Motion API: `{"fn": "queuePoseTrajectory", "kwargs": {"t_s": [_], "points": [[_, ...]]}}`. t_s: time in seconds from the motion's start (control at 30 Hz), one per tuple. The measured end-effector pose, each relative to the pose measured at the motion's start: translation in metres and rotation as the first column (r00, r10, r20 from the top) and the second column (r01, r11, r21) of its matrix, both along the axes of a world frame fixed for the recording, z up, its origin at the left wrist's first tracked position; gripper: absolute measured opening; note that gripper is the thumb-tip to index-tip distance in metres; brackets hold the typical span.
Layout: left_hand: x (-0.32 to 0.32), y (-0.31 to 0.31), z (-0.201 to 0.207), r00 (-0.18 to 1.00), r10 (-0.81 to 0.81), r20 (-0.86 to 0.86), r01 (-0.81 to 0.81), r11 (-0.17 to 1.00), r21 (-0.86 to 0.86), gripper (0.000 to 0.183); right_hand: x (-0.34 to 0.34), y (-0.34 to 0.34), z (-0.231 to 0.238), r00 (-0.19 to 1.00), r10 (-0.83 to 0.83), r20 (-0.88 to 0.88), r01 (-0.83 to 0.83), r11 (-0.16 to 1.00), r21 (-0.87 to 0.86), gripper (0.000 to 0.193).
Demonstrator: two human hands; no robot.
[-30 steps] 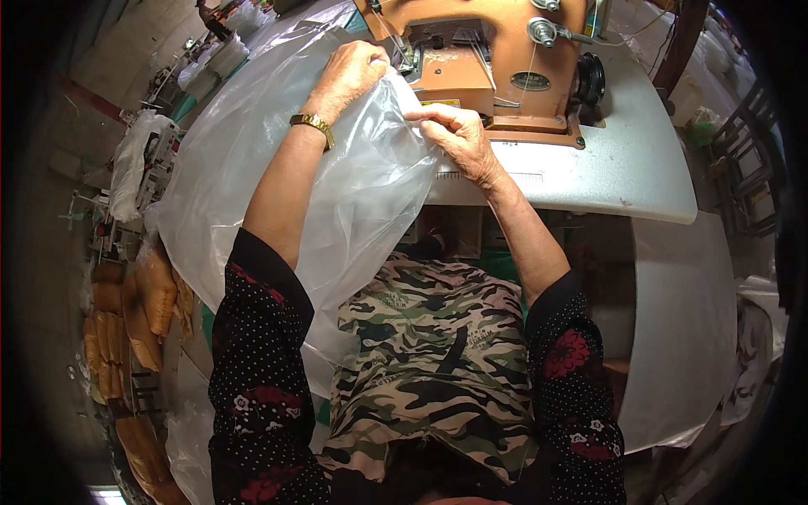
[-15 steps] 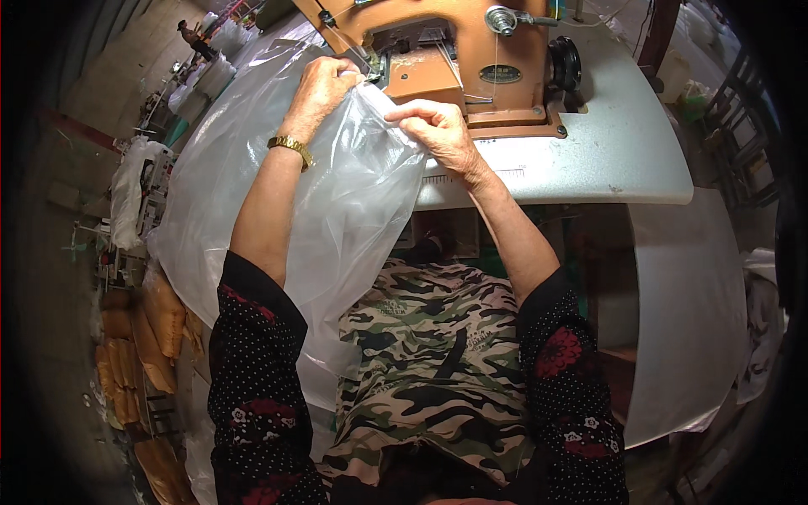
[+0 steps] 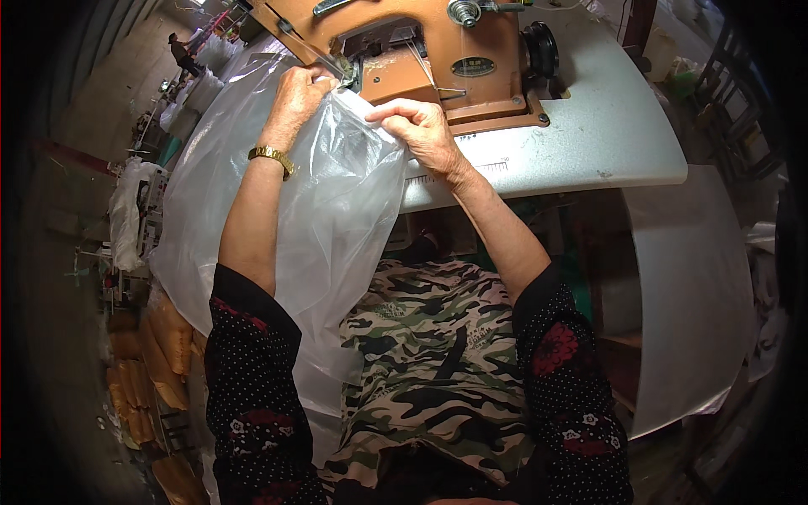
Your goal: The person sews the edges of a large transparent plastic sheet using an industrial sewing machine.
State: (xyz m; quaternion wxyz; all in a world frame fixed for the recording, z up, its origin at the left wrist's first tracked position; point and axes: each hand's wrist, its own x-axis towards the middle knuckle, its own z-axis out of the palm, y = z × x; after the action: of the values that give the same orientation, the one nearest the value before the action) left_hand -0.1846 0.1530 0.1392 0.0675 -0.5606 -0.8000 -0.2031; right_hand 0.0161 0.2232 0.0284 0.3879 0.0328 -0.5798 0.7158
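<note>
A large translucent plastic sheet [image 3: 337,189] hangs over the table's near edge and down past my left arm. My left hand [image 3: 296,103] pinches its edge close to the needle area of the brown sewing machine [image 3: 484,88]. A little to the right, my right hand [image 3: 421,133] grips the same edge between thumb and bent forefinger. Between the two hands the edge looks folded and runs slantwise toward the machine. The exact spot where the edge meets the presser foot is partly hidden by my left fingers.
The pale machine table [image 3: 606,143] has a printed ruler scale [image 3: 459,171] near its front edge. A black handwheel [image 3: 541,50] juts from the machine's right. Orange-brown bundles [image 3: 135,387] lie at lower left. A white panel [image 3: 690,295] stands at right. Far off, a person [image 3: 183,55] stands.
Machine and table sit slightly farther left and higher in view, as the head view shifted. Both hands keep hold of the sheet's edge, with nearly the same pose.
</note>
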Motion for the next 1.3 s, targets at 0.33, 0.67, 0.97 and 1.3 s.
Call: {"fn": "queuePoseTrajectory", "kwargs": {"t_s": [0.33,0.67,0.97,1.3], "points": [[-0.005,0.008,0.0,0.997,0.027,-0.068,-0.029,0.999,-0.029,0.027,-0.007,0.001,-0.002,0.996,-0.084,-0.025,0.084,0.996,0.004,0.021],[-0.025,0.018,-0.011,0.997,-0.072,-0.01,0.073,0.991,0.111,0.027,-0.004,-0.005,0.003,0.988,-0.133,0.074,0.128,0.989,0.075,0.021],[-0.044,0.029,-0.018,0.994,-0.073,0.084,0.057,0.983,0.175,0.031,-0.006,-0.014,0.003,0.984,-0.176,0.031,0.159,0.941,0.298,0.024],[-0.011,0.014,-0.011,0.98,0.021,-0.198,-0.034,0.998,-0.061,0.026,-0.006,-0.015,0.006,0.957,-0.291,0.009,0.255,0.852,0.458,0.024]]}}
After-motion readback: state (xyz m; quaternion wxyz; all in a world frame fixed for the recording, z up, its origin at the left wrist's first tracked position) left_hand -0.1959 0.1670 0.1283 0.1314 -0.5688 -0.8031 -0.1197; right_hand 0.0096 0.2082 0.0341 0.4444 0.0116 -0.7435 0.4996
